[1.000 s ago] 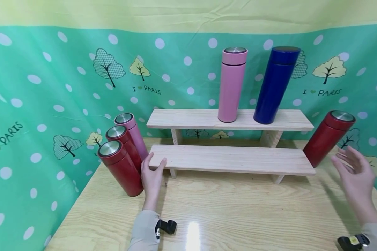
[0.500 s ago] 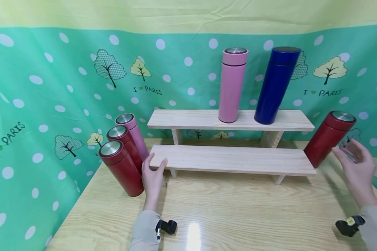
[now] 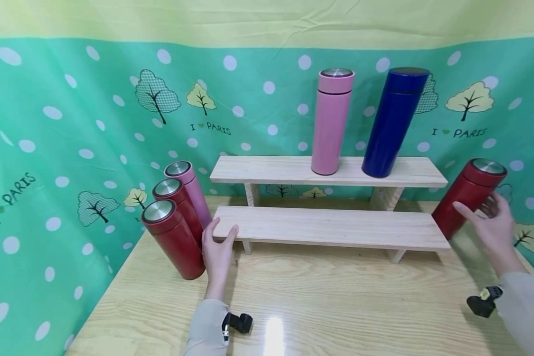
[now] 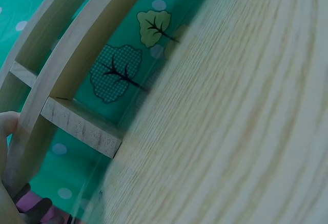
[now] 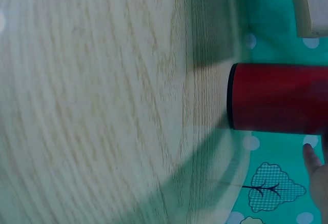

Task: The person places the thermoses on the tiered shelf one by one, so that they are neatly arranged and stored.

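Reaching in, right hand (image 3: 494,227) has come up to the dark-red cylindrical metal-lidded flask (image 3: 464,195), far right; thumb across its front, firm grip can't be told. Handling this flask looks like the step in hand. Left hand (image 3: 217,252) clamps the left end of the low pale-wood shelf (image 3: 329,226). Shelf's right edge sits just beside flask base; open room nearer, over light wooden table (image 3: 329,296).

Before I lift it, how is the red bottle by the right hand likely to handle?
The red bottle will probably stay stiff: its straight wall shows no dents. It may slip somewhat, as its surface looks smooth. Being tall and narrow, it could tip if pushed near the top, and its round body might then roll.
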The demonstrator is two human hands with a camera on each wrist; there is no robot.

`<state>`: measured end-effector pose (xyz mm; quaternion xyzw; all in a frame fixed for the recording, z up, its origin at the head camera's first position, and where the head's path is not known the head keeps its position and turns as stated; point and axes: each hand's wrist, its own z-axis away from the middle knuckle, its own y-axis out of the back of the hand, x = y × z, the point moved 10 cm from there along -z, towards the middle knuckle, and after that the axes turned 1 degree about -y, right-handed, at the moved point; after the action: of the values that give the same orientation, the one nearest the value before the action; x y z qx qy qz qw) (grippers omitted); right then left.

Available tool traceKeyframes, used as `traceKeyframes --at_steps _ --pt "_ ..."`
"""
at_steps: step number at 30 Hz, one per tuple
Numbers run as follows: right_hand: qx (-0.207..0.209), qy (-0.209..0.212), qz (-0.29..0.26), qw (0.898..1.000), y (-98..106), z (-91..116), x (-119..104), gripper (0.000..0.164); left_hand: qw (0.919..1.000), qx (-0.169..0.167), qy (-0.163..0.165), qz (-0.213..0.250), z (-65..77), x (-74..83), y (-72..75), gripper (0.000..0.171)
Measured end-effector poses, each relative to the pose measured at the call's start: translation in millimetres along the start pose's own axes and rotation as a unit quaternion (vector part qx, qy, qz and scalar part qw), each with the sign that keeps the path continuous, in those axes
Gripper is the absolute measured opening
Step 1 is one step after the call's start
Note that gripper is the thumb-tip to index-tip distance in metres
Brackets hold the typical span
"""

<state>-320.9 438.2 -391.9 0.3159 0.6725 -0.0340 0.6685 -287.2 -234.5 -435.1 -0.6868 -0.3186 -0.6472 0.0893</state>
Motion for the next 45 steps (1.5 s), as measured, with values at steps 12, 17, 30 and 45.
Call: traceKeyframes --at_steps 12,17,30,45 --pt "-0.008 -0.016 -0.029 0.999 -15 -2 3 0.089 1.0 0.001 0.002 0.006 0.1 0.4 1.8 0.061" --pt "-0.003 -0.011 -0.033 0.999 -15 -1 5 0.088 1.0 0.0 0.0 0.005 0.7 0.3 0.7 0.061" --pt "0.032 -0.034 -0.05 0.998 -8 4 12 0.087 1.0 0.0 0.004 0.007 0.5 0.8 0.8 0.061" --pt "0.059 -0.026 -0.043 0.997 13 20 6 0.084 0.9999 0.002 0.009 0.005 3.2 2.4 2.4 0.061"
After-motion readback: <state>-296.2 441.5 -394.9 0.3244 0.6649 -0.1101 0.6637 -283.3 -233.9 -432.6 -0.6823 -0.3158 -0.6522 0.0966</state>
